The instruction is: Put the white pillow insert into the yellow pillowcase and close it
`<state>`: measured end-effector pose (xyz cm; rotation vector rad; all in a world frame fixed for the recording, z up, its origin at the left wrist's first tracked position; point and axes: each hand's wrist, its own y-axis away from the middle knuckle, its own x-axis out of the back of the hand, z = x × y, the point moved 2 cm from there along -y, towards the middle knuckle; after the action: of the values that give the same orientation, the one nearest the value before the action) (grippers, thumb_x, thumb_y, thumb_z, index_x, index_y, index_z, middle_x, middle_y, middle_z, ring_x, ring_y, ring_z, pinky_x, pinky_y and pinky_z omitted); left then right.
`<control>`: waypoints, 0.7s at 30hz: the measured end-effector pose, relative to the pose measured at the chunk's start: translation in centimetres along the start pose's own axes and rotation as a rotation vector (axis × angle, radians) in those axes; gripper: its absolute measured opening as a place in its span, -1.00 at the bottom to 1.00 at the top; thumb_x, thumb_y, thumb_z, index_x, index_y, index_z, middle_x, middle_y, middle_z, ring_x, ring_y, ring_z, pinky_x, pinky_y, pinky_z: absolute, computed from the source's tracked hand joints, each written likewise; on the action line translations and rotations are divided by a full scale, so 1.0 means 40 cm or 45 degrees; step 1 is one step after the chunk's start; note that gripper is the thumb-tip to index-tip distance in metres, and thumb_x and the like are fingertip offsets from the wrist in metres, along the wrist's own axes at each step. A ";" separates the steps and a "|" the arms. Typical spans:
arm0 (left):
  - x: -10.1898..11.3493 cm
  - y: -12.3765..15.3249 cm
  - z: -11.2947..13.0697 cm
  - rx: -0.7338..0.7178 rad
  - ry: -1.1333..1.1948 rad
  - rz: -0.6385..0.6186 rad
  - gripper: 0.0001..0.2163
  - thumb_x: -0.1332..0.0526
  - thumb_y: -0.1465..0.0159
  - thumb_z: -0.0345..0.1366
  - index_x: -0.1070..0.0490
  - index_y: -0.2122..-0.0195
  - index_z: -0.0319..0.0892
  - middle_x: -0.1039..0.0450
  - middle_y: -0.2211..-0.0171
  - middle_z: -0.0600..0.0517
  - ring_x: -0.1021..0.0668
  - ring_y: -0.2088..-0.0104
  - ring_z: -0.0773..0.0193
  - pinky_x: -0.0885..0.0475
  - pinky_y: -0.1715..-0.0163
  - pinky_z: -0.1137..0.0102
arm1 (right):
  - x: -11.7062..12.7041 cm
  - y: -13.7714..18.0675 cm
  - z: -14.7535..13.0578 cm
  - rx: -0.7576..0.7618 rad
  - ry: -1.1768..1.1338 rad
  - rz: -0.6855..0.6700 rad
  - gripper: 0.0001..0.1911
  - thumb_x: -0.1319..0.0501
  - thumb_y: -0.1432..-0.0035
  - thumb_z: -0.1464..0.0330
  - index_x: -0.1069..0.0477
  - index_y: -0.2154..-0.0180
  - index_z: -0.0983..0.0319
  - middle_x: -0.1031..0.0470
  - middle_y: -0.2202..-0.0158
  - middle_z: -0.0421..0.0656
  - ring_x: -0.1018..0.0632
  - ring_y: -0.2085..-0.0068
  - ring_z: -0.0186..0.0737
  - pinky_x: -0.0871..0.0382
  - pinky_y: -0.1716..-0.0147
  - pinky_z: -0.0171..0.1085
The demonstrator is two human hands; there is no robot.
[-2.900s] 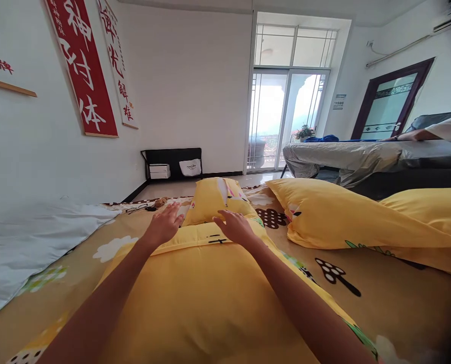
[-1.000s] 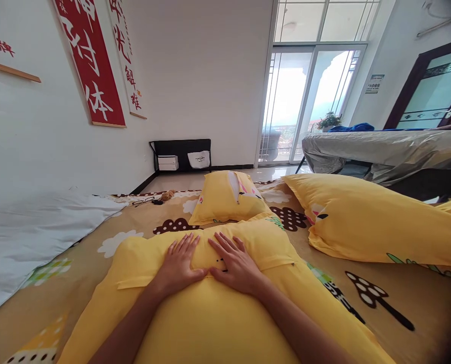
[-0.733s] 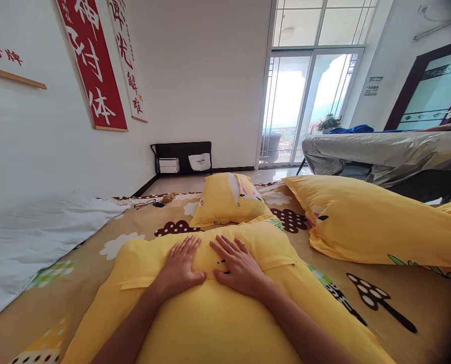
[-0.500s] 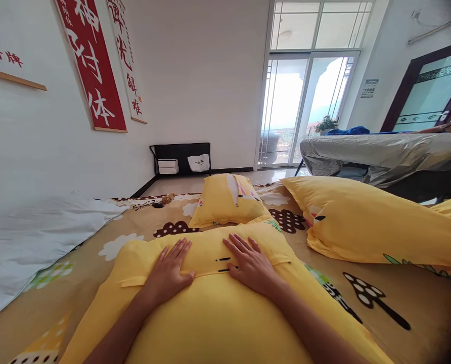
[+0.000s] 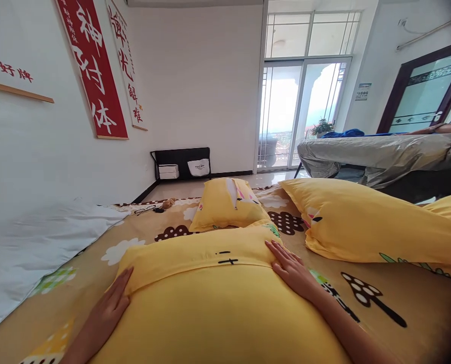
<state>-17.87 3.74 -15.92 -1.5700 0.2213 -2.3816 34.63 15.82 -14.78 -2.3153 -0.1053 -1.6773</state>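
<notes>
A large yellow pillow (image 5: 210, 308) lies in front of me, its far end crossed by a folded flap (image 5: 195, 250) with small black printed marks. Along the pillow's left edge rests my left hand (image 5: 109, 306), fingers stretched out and nothing held. My right hand (image 5: 291, 268) lies flat on the far right corner, its fingers extended over the end of the flap. Just beyond is a smaller yellow pillow (image 5: 218, 205) with a white slit-like opening on top.
More yellow pillows (image 5: 347, 217) lie at right on the brown patterned bedding (image 5: 377, 333). White cloth (image 5: 58, 237) runs along the left. Glasses (image 5: 145, 209) lie near the far edge. Behind at right stands a table (image 5: 362, 151) under plastic, with a person's arm (image 5: 426, 129) on it.
Both hands have moved apart from the flap's middle, the left to the pillow's left edge and the right to its right corner. The flap's edge now looks smoother, and the view has tilted slightly up.
</notes>
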 end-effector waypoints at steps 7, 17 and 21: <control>0.023 0.058 -0.022 0.107 0.096 0.098 -0.45 0.11 -0.28 0.00 0.01 -0.32 0.20 -0.31 -0.18 0.24 -0.28 -0.24 0.13 -0.31 -0.17 0.20 | -0.026 0.023 0.064 -0.101 -0.166 -0.006 -0.29 0.22 -0.26 0.02 0.10 -0.35 0.13 0.09 -0.37 -0.20 -0.01 -0.35 -0.13 0.00 -0.27 0.01; 0.070 0.066 0.031 0.133 0.077 0.137 -0.62 -0.15 -0.31 -0.09 -0.32 -0.09 -0.14 -0.32 -0.10 -0.10 -0.43 -0.04 0.08 -0.39 -0.03 0.10 | 0.008 0.055 0.045 -0.198 -0.207 -0.089 -0.24 0.28 -0.22 -0.04 0.14 -0.36 0.11 0.04 -0.35 -0.24 -0.10 -0.33 -0.06 -0.07 -0.23 0.05; 0.072 0.067 0.040 0.122 0.049 0.154 -0.65 -0.16 -0.31 -0.12 -0.34 -0.07 -0.14 -0.32 -0.10 -0.09 -0.43 -0.04 0.09 -0.39 -0.02 0.11 | 0.006 0.052 0.047 -0.179 -0.222 -0.071 -0.25 0.25 -0.22 -0.05 0.11 -0.35 0.09 0.01 -0.34 -0.24 -0.13 -0.31 -0.03 -0.09 -0.22 0.07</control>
<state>-17.08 0.35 -13.52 -1.4273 0.2005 -2.2958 36.88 14.32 -15.47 -2.5835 -0.0903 -1.5512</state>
